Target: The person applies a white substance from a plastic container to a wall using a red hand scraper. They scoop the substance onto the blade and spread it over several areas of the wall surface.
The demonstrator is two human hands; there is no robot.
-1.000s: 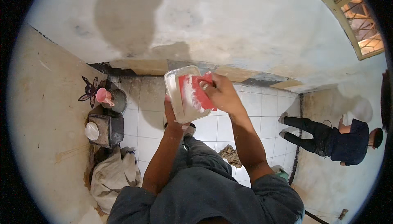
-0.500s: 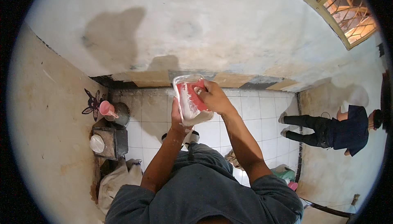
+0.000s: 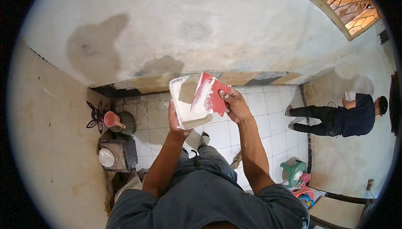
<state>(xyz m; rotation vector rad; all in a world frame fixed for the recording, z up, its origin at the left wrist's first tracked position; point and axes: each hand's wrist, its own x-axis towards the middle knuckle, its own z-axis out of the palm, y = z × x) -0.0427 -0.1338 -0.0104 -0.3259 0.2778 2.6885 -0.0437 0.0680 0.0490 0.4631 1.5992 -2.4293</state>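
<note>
Red scraper [image 3: 212,97] is what my right hand [image 3: 238,107] grasps, thumb laid on the upper face, the other fingers mostly hidden at its right side. From that hand the blade reaches left, and its coated edge, thick with white paste, runs from far to near, the near end leaning left. My left hand [image 3: 174,122] grips the clear rectangular tub [image 3: 173,98] by its left and near sides, partly hidden beneath. So the tub lies left of my right hand, with the blade between: the scraper overlaps the tub's right part, and a shadow falls inside to the left of the blade, but I cannot tell whether the two touch. The tub's long axis also runs far to near, its near end slanting right, and pale paste [image 3: 183,110] lies within. Of my hands, the right is nearer the scraper and the left nearer the tub. Farther out, beyond both, stands the stained wall [image 3: 201,32], with white floor tiles [image 3: 259,103] below. Well off to the left sits a pink dipper [image 3: 112,119]; well off to the right, a co-worker [image 3: 356,116] stands close to the side wall [image 3: 335,162].
</note>
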